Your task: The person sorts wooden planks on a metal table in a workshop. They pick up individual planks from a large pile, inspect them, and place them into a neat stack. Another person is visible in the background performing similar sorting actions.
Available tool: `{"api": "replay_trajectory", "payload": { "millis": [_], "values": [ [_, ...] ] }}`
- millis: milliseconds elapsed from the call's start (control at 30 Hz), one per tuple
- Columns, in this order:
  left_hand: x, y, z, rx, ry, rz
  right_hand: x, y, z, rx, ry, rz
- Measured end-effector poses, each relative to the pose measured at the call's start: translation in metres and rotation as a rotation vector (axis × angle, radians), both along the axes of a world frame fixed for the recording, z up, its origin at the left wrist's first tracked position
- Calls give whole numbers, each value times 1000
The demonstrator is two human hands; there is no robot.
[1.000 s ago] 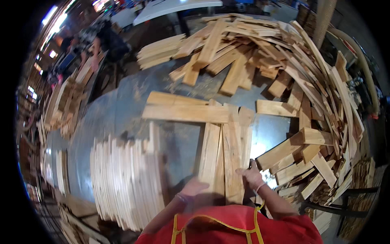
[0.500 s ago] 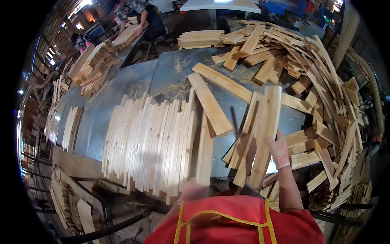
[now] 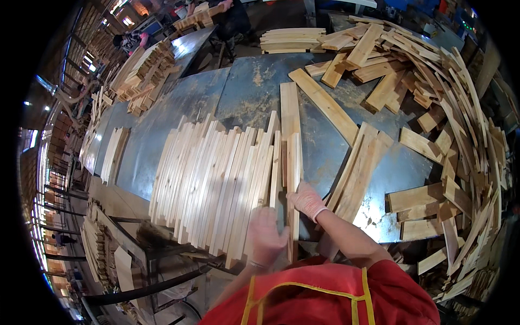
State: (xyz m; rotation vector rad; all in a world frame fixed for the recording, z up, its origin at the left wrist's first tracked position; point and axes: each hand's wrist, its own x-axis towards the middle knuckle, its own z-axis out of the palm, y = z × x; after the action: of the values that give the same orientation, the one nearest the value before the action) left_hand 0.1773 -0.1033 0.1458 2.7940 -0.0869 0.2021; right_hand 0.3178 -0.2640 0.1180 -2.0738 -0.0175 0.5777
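A row of pale wooden strips (image 3: pixel 211 184) stands packed side by side on the metal table. At the row's right end my left hand (image 3: pixel 267 237), in a light glove, is held with straight fingers and thumb apart, nearest the last strips; it is slightly blurred. My right hand (image 3: pixel 307 201), also gloved, grips a narrow wooden board (image 3: pixel 293 187) on its edge, just right of the row. Behind it lies another board (image 3: pixel 290 108), partly hidden. Several boards (image 3: pixel 363 170) lean together to the right of my right hand.
A long board (image 3: pixel 325 105) lies slanted across the metal table (image 3: pixel 254 81). Loose boards are heaped (image 3: pixel 390 70) at the far right. A small bundle of strips (image 3: pixel 114 154) and a stack (image 3: pixel 143 76) stand to the left. Another person's hand (image 3: pixel 225 5) shows at the far edge.
My right hand has moved left from the leaning boards to the row's right end. My left hand has come up beside the row. The slanted board near the row now lies nearly parallel to it.
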Motion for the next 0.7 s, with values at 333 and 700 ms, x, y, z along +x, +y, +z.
{"api": "replay_trajectory", "payload": {
  "millis": [333,700],
  "values": [
    [26,6,-35,174,195,225,137,-4,-20,-463,-346,9],
    [23,14,-38,-8,74,120,94,-26,-38,191,-30,-324]
  ]
}}
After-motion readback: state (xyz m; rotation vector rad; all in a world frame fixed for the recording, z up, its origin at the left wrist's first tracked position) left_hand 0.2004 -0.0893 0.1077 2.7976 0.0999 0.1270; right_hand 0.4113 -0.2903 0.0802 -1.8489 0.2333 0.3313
